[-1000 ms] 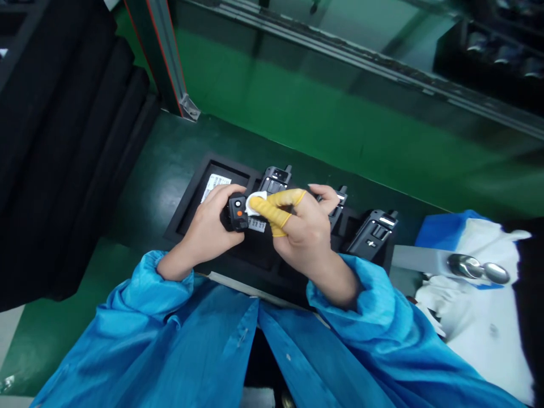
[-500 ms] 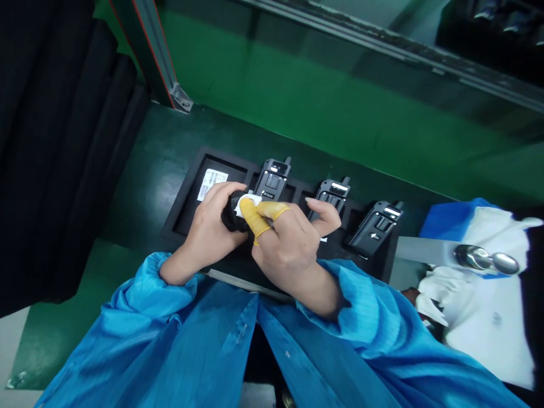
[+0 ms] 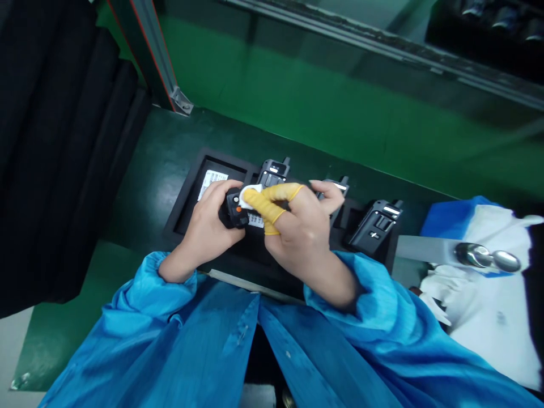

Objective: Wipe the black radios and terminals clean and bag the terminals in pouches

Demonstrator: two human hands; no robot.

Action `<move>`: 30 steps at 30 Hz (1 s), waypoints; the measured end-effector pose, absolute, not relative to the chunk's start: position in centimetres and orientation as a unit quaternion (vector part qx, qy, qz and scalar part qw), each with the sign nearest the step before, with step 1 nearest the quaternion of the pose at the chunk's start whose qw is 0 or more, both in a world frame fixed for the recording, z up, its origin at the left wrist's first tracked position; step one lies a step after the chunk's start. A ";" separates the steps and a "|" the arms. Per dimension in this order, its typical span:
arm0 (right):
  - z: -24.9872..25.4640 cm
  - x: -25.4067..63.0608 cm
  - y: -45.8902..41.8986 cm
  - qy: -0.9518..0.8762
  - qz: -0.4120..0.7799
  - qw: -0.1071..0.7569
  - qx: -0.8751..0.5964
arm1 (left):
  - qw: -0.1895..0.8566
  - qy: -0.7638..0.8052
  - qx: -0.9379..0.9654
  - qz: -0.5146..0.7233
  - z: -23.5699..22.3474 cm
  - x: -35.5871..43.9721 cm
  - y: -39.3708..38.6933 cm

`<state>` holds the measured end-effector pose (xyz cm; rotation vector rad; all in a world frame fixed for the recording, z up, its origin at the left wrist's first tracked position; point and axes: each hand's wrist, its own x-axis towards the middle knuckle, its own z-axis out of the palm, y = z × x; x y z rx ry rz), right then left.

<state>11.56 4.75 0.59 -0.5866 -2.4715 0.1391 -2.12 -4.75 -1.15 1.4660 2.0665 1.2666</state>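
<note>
My left hand (image 3: 211,225) is wrapped round a black two-way radio (image 3: 236,214), whose end with an orange button faces up at me. My right hand (image 3: 302,226) wears yellow finger cots and pinches a small white cloth (image 3: 250,195) at the radio's edge. Beneath both hands lies a black foam tray (image 3: 181,199) with cut-out compartments. Similar radios rest in it: one (image 3: 275,170) behind the cloth, one (image 3: 340,187) partly hidden by my right hand, and one (image 3: 376,226) at the right. A white barcode label (image 3: 212,180) shows in the left compartment.
Right of the tray stand a metal pump dispenser (image 3: 472,256), crumpled white cloths (image 3: 453,292) and a blue and white package (image 3: 450,218). Stacked black foam (image 3: 55,158) rises at the left. A metal post (image 3: 157,56) and a green panel (image 3: 272,85) border the bench.
My right hand has shifted right and slightly up, drawing the cloth off part of the radio. The orange button and a white label near the radio now show. My left hand has barely moved.
</note>
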 end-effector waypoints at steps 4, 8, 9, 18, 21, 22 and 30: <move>0.0 11.0 5.0 -0.943 0.072 0.283 -0.159 | 0.161 0.712 0.522 0.442 -1.1 -2.2 -4.8; -0.2 11.2 5.4 -0.952 0.103 0.252 -0.140 | 0.169 0.713 0.529 0.428 -0.9 -2.3 -5.0; -0.2 11.4 5.6 -0.953 0.108 0.249 -0.135 | 0.169 0.713 0.529 0.427 -0.9 -2.3 -5.0; 0.5 12.7 6.9 -0.949 0.131 0.234 -0.164 | 0.167 0.716 0.532 0.420 -1.0 -2.1 -4.7; 0.7 12.7 7.1 -0.939 0.117 0.261 -0.192 | 0.169 0.719 0.526 0.422 -0.9 -2.1 -4.6; 0.7 12.6 7.1 -0.936 0.113 0.268 -0.199 | 0.168 0.720 0.525 0.422 -0.9 -2.2 -4.7; 0.0 11.2 5.0 -0.943 0.067 0.271 -0.180 | 0.164 0.726 0.531 0.405 -0.9 -2.3 -4.7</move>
